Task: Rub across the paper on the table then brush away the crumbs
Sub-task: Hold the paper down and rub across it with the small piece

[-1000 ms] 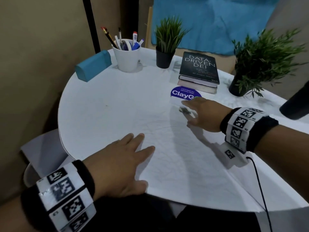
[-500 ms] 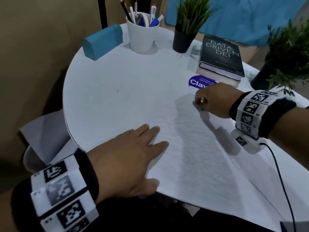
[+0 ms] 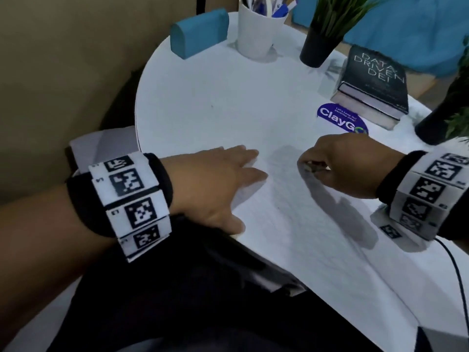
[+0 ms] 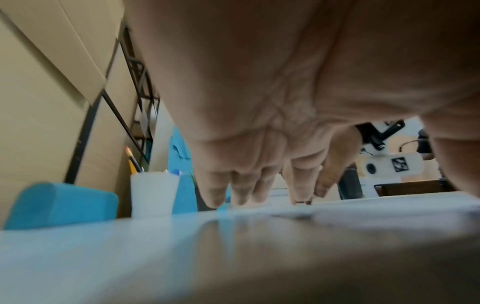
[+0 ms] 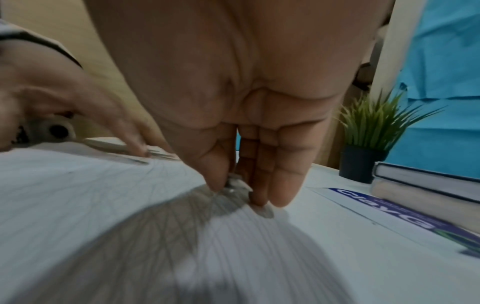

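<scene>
A white sheet of paper with faint pencil lines lies on the round white table, near its front edge. My left hand lies flat on the sheet's left part, fingers straight and pressing down; the left wrist view shows the fingertips touching the surface. My right hand is on the sheet to the right of it, with thumb and fingers pinching a small greyish eraser whose tip meets the paper. No crumbs show in these blurred frames.
At the back stand a teal case, a white cup of pens and a potted plant. A black book, a blue ClayGo sticker and a second plant pot are at the right.
My right hand picked up the eraser by the sticker and has come left and nearer over the paper. The left hand has stayed flat on the sheet.
</scene>
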A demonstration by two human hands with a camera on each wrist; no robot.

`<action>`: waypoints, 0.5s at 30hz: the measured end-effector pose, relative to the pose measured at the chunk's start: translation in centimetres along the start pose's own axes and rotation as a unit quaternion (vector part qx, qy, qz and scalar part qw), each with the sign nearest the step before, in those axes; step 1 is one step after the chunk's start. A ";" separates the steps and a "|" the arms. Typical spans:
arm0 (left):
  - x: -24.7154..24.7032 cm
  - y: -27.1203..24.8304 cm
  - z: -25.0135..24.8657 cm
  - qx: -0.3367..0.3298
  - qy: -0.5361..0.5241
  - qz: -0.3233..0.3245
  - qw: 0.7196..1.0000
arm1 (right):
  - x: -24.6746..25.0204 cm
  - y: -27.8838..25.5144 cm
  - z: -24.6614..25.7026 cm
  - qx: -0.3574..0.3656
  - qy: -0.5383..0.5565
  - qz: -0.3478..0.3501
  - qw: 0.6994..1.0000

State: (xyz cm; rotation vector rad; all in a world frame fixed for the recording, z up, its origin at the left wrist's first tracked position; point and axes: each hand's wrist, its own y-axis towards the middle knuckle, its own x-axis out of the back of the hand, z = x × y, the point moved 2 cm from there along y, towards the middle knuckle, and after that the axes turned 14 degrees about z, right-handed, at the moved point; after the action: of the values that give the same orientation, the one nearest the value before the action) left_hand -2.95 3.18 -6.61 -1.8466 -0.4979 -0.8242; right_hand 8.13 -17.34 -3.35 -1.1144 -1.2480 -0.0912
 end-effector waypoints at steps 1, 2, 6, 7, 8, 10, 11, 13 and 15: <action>-0.3 -0.6 0.0 0.007 0.000 -0.039 0.999 | -0.4 -0.2 -0.3 -0.006 -0.004 -0.004 1.000; -0.7 -1.3 -0.3 0.006 0.001 -0.097 0.995 | -0.8 -0.5 -0.5 -0.011 -0.007 -0.007 1.000; -4.2 -4.5 -2.3 0.011 -0.022 -0.286 0.958 | -1.8 -1.7 -1.3 -0.032 -0.010 -0.032 0.999; -5.4 -4.8 -3.3 0.012 -0.027 -0.277 0.960 | -1.9 -2.0 -1.5 -0.037 -0.009 -0.033 0.999; -6.5 -4.8 -4.2 0.012 -0.019 -0.258 0.966 | -2.0 -2.2 -1.6 -0.041 -0.007 -0.033 0.999; -7.9 -4.5 -5.6 0.015 0.011 -0.227 0.974 | -2.1 -2.4 -1.8 -0.049 -0.001 -0.037 0.998; -8.2 -4.2 -5.9 0.023 0.024 -0.214 0.976 | -2.2 -2.4 -1.9 -0.055 -0.001 -0.040 0.998; -8.4 -3.8 -5.9 0.041 0.036 -0.199 0.978 | -2.2 -2.4 -1.9 -0.063 -0.003 -0.039 0.997; -8.6 -3.6 -5.9 0.049 0.039 -0.194 0.979 | -2.1 -2.1 -1.7 -0.064 0.005 -0.052 0.997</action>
State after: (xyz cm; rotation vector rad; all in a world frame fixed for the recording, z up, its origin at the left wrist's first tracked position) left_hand -13.03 -0.50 -9.16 -1.6414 -0.8507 -1.1052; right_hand 7.25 -20.66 -3.54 -1.1561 -1.3050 -0.2582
